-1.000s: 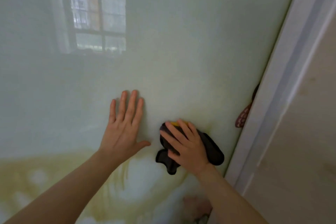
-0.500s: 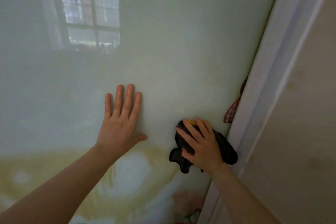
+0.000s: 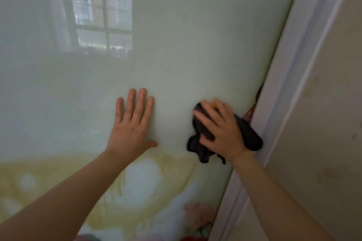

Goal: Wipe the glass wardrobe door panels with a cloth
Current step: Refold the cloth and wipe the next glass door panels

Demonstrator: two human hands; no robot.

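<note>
Flat against the pale green glass door panel (image 3: 195,35), left hand (image 3: 130,125) spread wide, right hand (image 3: 221,133) pressing a dark crumpled cloth (image 3: 250,135) beside the white door frame (image 3: 290,64).

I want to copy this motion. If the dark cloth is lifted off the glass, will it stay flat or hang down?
The dark cloth would probably hang limp: its edges already droop in folds below the right hand. It looks thin, so likely light.

No readable text, label, brand or number on glass door panel (image 3: 195,45), cloth (image 3: 252,135) or frame (image 3: 290,68).
</note>
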